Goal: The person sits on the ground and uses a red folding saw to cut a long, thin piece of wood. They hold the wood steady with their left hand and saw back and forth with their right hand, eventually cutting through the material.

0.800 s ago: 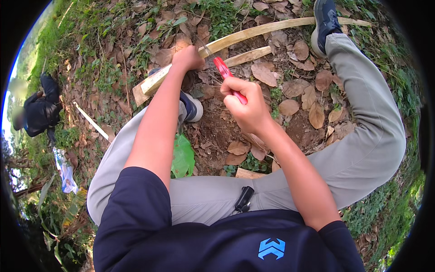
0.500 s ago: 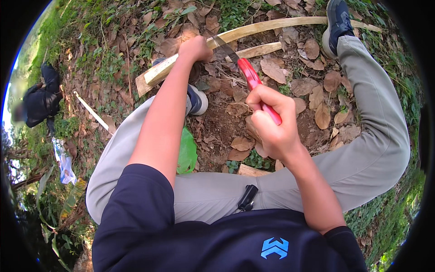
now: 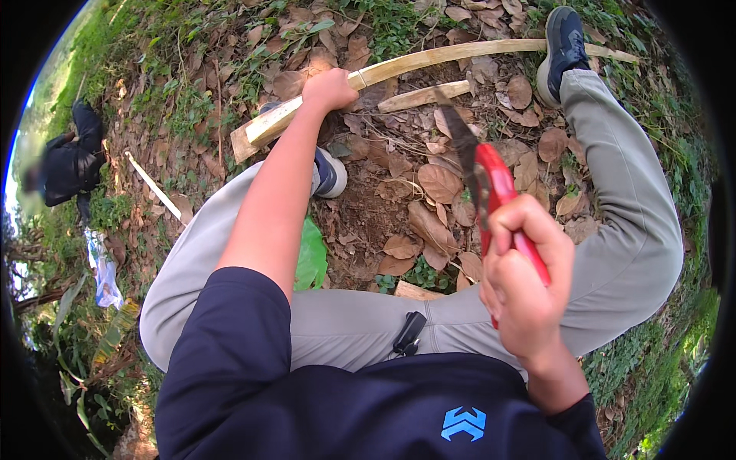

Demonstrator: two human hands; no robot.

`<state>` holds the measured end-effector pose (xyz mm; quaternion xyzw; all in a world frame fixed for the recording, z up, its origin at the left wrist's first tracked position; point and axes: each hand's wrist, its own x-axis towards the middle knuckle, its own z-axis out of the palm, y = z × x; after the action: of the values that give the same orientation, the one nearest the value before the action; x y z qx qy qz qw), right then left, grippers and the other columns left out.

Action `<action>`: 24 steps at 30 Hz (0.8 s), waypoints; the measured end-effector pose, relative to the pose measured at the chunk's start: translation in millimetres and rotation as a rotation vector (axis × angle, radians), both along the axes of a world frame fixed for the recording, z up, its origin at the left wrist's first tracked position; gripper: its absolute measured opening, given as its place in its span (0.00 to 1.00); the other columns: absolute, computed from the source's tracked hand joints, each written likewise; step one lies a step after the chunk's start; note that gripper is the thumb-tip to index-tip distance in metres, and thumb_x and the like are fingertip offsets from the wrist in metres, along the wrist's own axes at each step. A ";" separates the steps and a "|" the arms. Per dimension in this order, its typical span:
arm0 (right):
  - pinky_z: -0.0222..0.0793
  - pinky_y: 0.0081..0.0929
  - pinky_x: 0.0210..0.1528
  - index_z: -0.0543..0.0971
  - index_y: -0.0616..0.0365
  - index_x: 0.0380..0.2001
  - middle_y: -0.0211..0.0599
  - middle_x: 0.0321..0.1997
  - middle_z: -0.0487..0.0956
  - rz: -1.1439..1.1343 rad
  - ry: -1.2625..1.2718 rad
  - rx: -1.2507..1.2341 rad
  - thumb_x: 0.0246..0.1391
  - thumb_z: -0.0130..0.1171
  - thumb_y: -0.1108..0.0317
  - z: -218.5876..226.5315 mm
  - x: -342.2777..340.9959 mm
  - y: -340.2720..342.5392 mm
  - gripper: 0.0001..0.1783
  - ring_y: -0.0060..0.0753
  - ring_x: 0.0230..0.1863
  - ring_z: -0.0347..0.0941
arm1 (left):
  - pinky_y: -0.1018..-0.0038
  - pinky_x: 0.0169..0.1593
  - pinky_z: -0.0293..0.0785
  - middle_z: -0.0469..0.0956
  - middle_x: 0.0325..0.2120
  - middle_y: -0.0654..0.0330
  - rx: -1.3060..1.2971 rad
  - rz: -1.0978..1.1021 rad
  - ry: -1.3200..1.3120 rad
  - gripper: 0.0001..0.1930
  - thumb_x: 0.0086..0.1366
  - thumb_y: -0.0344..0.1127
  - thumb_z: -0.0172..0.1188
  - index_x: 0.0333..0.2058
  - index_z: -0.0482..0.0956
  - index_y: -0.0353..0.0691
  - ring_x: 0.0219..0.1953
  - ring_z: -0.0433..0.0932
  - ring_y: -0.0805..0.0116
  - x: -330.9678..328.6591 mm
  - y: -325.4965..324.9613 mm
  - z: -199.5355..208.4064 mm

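Note:
A long pale wooden strip [image 3: 445,54] runs across the ground, looking bowed. My left hand [image 3: 330,90] is closed round it near its left end, and a thin cut line shows in the wood just right of my fingers. In my right hand [image 3: 529,268] is a hand saw [image 3: 497,184] with a red handle and a dark blade. The blade points up and away from me, apart from the wood. Under the strip's left end lies another wood piece [image 3: 242,144]. A shorter wood piece [image 3: 425,97] rests on the leaves beyond the saw.
My right shoe [image 3: 566,54] is at the strip's far right part; my left shoe [image 3: 330,175] is below my left hand. Dry leaves [image 3: 429,230], a green leaf [image 3: 310,257] and a wood offcut [image 3: 416,291] lie between my legs. Another person [image 3: 69,169] is at the far left.
My right hand has drawn the saw back toward me and to the right, so its blade has left the strip. My left hand keeps its grip on the wood.

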<state>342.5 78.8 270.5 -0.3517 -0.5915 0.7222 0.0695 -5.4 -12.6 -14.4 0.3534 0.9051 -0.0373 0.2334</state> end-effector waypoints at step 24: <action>0.52 0.16 0.27 0.73 0.63 0.32 0.24 0.28 0.68 0.023 0.076 -0.018 0.46 0.47 0.81 7.2 0.3 16.0 0.08 0.10 0.26 0.57 | 0.59 0.42 0.81 0.85 0.34 0.55 0.102 0.045 0.200 0.12 0.56 0.43 0.62 0.38 0.83 0.48 0.39 0.85 0.54 49.1 -3.8 31.0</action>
<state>342.8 94.8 277.6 -0.3179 -0.5860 0.7410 0.0806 43.7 -16.4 16.6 0.3388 0.9324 -0.0211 0.1243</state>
